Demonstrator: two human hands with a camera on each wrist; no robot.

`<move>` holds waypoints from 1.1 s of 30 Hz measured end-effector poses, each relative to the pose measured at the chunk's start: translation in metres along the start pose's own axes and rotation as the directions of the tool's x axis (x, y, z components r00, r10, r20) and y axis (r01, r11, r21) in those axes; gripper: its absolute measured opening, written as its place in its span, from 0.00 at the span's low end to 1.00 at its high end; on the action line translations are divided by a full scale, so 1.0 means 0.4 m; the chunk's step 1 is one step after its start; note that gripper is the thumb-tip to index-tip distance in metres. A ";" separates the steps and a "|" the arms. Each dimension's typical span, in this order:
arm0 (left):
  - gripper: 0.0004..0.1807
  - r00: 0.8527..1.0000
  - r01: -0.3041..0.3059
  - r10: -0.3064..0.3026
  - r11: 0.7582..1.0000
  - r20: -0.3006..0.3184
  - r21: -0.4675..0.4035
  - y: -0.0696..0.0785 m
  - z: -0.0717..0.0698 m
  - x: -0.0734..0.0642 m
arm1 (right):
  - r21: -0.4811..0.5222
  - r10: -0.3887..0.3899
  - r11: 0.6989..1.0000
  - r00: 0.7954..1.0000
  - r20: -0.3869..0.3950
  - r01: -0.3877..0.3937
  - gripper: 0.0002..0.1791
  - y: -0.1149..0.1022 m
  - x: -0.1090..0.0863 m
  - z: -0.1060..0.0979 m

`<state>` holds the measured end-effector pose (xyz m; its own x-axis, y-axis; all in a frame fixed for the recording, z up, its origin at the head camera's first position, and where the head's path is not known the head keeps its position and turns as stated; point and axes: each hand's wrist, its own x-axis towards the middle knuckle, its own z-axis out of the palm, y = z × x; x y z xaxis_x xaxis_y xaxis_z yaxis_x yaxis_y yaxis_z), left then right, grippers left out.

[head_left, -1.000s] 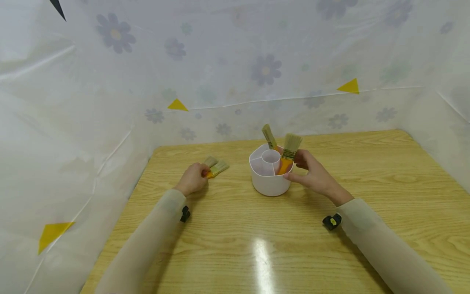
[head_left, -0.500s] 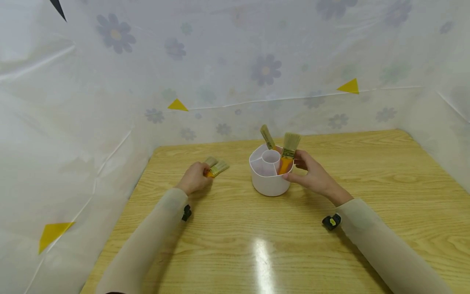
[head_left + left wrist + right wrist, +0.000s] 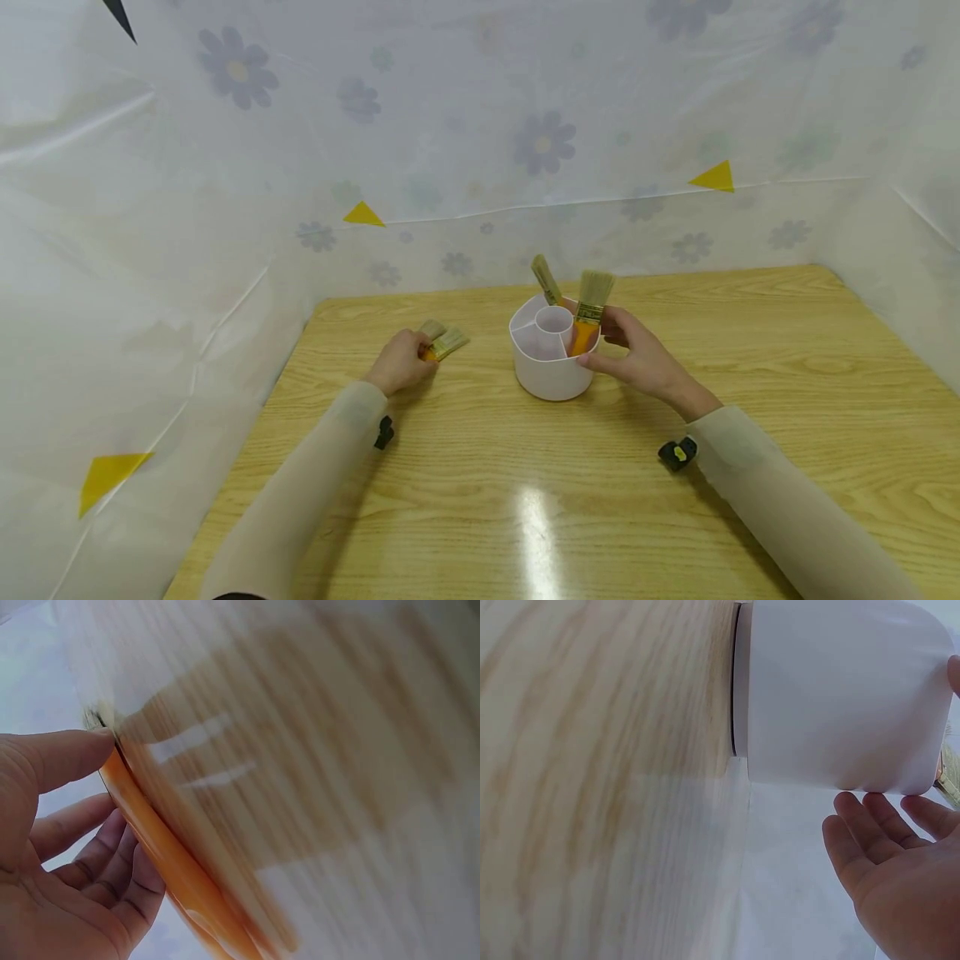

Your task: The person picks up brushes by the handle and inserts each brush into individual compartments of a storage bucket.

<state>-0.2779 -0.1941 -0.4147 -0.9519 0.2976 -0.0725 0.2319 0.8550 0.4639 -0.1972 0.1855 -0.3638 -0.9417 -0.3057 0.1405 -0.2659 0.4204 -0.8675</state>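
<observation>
At the left of the head view, my left hand (image 3: pixel 399 363) pinches an orange-handled paintbrush (image 3: pixel 449 342) just over the table. The bristles of a second paintbrush (image 3: pixel 432 328) show right behind it. In the left wrist view, thumb and index finger meet near the metal band, above the orange handle (image 3: pixel 176 862). A white round divided organizer (image 3: pixel 551 379) stands upright with a wide paintbrush (image 3: pixel 595 292) and a narrower-looking paintbrush (image 3: pixel 546 279) in it, bristles up. My right hand (image 3: pixel 637 358) holds the organizer's right side, thumb at the front rim, fingertips against the wall.
The wood-grain table (image 3: pixel 480 467) reaches back to a flower-printed white sheet (image 3: pixel 450 150), which also covers the sides. Yellow triangles (image 3: pixel 712 177) mark the sheet. A small black device (image 3: pixel 678 452) sits at the right cuff, another black device (image 3: pixel 384 433) at the left.
My left hand has shifted slightly to the right with the brush. The wide brush in the organizer leans a little more to the left than a second ago. My right hand keeps its place.
</observation>
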 end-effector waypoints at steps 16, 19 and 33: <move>0.18 1.000 -0.014 0.014 1.000 0.006 -0.011 -0.006 0.005 0.002 | 0.011 0.004 1.000 1.000 0.000 -0.004 0.43 0.008 0.003 0.000; 0.18 1.000 -0.017 0.017 1.000 0.010 -0.014 -0.007 0.006 0.001 | 0.017 0.002 1.000 1.000 -0.003 -0.002 0.43 0.037 0.011 0.002; 0.25 1.000 0.012 -0.012 1.000 0.029 -0.001 0.018 0.001 0.002 | 0.052 -0.050 0.997 0.998 -0.043 0.052 0.42 0.093 0.025 0.008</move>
<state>-0.2768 -0.1876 -0.4119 -0.9484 0.2997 -0.1038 0.2205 0.8582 0.4636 -0.2158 0.1956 -0.3962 -0.9353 -0.2892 0.2036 -0.3031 0.3586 -0.8829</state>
